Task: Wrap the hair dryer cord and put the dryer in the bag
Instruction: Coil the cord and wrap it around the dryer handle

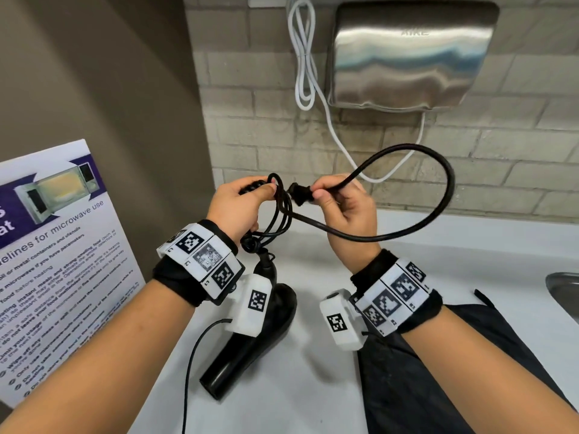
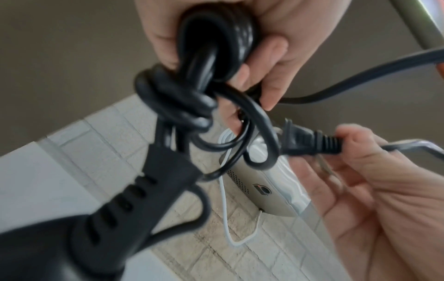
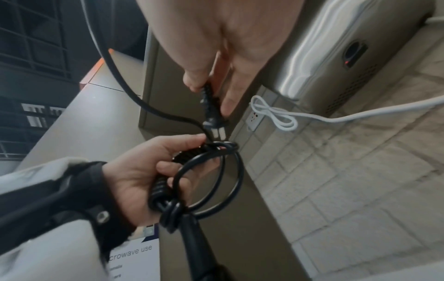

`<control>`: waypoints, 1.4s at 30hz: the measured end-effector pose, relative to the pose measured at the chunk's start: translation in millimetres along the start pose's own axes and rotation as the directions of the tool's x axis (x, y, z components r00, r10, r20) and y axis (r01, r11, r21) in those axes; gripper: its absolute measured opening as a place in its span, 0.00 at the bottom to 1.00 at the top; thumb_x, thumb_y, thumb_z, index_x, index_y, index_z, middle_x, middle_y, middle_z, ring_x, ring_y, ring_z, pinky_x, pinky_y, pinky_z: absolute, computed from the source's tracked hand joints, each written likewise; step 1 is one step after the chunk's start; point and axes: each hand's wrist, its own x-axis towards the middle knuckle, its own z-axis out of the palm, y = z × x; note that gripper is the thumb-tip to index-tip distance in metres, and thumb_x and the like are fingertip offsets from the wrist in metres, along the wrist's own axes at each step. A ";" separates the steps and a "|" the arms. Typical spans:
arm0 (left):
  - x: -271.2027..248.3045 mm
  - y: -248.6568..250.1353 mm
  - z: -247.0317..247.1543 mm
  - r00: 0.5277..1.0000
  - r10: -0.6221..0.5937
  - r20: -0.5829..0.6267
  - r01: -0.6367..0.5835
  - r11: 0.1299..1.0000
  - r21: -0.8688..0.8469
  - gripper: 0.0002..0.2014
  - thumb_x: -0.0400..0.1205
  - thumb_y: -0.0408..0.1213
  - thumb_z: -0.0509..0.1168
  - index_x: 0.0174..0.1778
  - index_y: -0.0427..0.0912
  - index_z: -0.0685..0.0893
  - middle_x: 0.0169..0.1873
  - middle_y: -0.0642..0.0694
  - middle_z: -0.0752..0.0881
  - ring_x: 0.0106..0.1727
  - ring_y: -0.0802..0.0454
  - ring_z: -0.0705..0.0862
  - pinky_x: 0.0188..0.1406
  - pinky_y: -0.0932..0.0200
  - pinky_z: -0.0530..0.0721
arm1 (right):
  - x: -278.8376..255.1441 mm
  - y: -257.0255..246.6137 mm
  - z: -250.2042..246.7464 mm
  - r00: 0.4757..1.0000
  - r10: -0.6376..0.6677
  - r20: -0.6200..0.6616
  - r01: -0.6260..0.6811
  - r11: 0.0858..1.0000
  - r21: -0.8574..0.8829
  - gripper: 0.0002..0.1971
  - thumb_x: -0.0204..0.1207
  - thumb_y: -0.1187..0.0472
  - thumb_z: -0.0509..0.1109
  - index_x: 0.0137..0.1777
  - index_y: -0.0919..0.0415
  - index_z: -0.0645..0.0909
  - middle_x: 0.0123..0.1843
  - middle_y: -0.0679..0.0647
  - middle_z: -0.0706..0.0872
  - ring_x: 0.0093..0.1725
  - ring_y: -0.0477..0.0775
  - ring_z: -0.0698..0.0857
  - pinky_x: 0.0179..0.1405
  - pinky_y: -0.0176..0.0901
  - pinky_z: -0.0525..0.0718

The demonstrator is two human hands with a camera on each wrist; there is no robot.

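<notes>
Left hand grips coiled cord; right hand pinches plug below wall dryer.

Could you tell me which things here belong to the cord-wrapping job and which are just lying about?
In use: cord, coiled in the left hand; plug, pinched by the right hand; dryer; bag.

Lying about: hand dryer, white cable, microwave poster, sink.
</notes>
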 end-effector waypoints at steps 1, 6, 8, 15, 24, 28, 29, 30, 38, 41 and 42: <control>0.3 -0.3 0.4 1.000 -0.011 0.009 0.011 1.000 -0.006 0.06 0.80 0.36 0.66 0.39 0.50 0.86 0.34 0.48 0.86 0.13 0.58 0.63 0.17 0.64 0.65 | -0.5 0.2 4.4 0.996 0.069 0.050 -0.073 0.995 0.074 0.09 0.71 0.63 0.68 0.40 0.45 0.81 0.40 0.49 0.82 0.43 0.56 0.84 0.49 0.53 0.85; -5.1 -4.0 10.7 0.987 -0.082 0.137 0.097 0.989 -0.109 0.11 0.82 0.35 0.62 0.58 0.37 0.84 0.42 0.42 0.83 0.13 0.60 0.61 0.13 0.71 0.64 | -7.7 7.1 18.8 0.991 0.092 0.102 -0.076 0.985 -0.156 0.04 0.64 0.68 0.73 0.37 0.59 0.86 0.37 0.46 0.82 0.40 0.46 0.80 0.45 0.36 0.77; -8.4 -3.8 12.9 0.980 -0.090 0.179 0.116 0.983 -0.140 0.12 0.83 0.34 0.60 0.60 0.37 0.82 0.45 0.39 0.82 0.12 0.61 0.62 0.12 0.72 0.63 | -8.6 10.0 22.9 0.997 -0.060 0.044 0.072 0.937 -0.342 0.05 0.61 0.69 0.74 0.38 0.67 0.84 0.39 0.53 0.80 0.42 0.54 0.79 0.42 0.38 0.75; -10.4 -2.1 8.2 0.950 -0.060 0.306 0.110 0.983 -0.148 0.06 0.83 0.34 0.61 0.49 0.39 0.84 0.34 0.40 0.79 0.12 0.62 0.62 0.11 0.72 0.62 | 5.7 16.4 19.5 0.853 0.316 0.416 -0.299 0.948 -0.108 0.27 0.71 0.81 0.60 0.69 0.67 0.63 0.45 0.45 0.78 0.40 0.33 0.81 0.41 0.27 0.80; -4.9 2.1 -8.1 0.968 -0.070 0.241 0.117 0.976 -0.186 0.07 0.83 0.37 0.61 0.48 0.45 0.85 0.32 0.48 0.89 0.10 0.62 0.59 0.12 0.72 0.60 | -17.6 70.3 -30.6 0.907 0.275 0.320 -0.070 0.846 -0.528 0.14 0.80 0.54 0.57 0.52 0.61 0.80 0.32 0.49 0.83 0.32 0.49 0.82 0.35 0.38 0.76; -5.2 0.3 -14.9 0.967 -0.101 0.234 0.151 0.967 -0.204 0.09 0.84 0.35 0.59 0.47 0.43 0.85 0.32 0.46 0.88 0.15 0.60 0.67 0.11 0.72 0.61 | -23.7 101.0 -60.1 0.675 0.731 0.094 -0.261 0.356 -0.897 0.12 0.82 0.64 0.54 0.55 0.65 0.77 0.51 0.70 0.83 0.45 0.66 0.82 0.40 0.46 0.75; -5.6 -0.7 -13.7 0.965 -0.111 0.237 0.162 0.965 -0.206 0.09 0.84 0.35 0.59 0.46 0.44 0.86 0.32 0.45 0.89 0.14 0.59 0.66 0.10 0.73 0.62 | -22.0 103.1 -59.0 0.639 0.766 0.071 -0.276 0.315 -0.908 0.13 0.83 0.64 0.53 0.57 0.66 0.77 0.53 0.69 0.83 0.48 0.65 0.82 0.42 0.45 0.75; -6.0 -1.3 -11.8 0.964 -0.119 0.237 0.170 0.963 -0.209 0.10 0.84 0.35 0.59 0.46 0.44 0.86 0.33 0.44 0.89 0.12 0.60 0.64 0.10 0.73 0.61 | -19.0 102.2 -55.5 0.609 0.789 0.084 -0.288 0.319 -0.903 0.14 0.83 0.63 0.53 0.59 0.67 0.78 0.54 0.66 0.83 0.50 0.63 0.82 0.43 0.43 0.76; -7.5 -0.9 -2.2 0.957 -0.082 0.277 0.144 0.967 -0.210 0.10 0.85 0.33 0.55 0.50 0.42 0.83 0.40 0.43 0.83 0.10 0.64 0.62 0.10 0.73 0.62 | -6.0 43.2 -5.1 0.339 0.615 0.712 -0.701 0.670 -0.245 0.16 0.79 0.63 0.64 0.58 0.39 0.77 0.53 0.39 0.86 0.58 0.45 0.82 0.57 0.44 0.76; -11.6 2.1 -0.4 0.952 -0.056 0.302 0.130 0.964 -0.232 0.09 0.85 0.35 0.57 0.52 0.39 0.82 0.42 0.39 0.84 0.08 0.63 0.69 0.09 0.74 0.62 | -0.2 33.1 4.8 0.383 0.499 0.777 -0.677 0.724 -0.131 0.20 0.76 0.66 0.67 0.59 0.38 0.79 0.57 0.44 0.85 0.61 0.47 0.82 0.64 0.53 0.77; -11.7 2.6 -1.5 0.952 -0.052 0.300 0.124 0.966 -0.228 0.09 0.85 0.35 0.57 0.52 0.39 0.82 0.42 0.39 0.84 0.08 0.63 0.70 0.09 0.75 0.63 | 0.4 31.6 6.1 0.384 0.481 0.788 -0.681 0.724 -0.109 0.19 0.75 0.66 0.68 0.57 0.38 0.81 0.56 0.44 0.86 0.59 0.47 0.82 0.65 0.54 0.77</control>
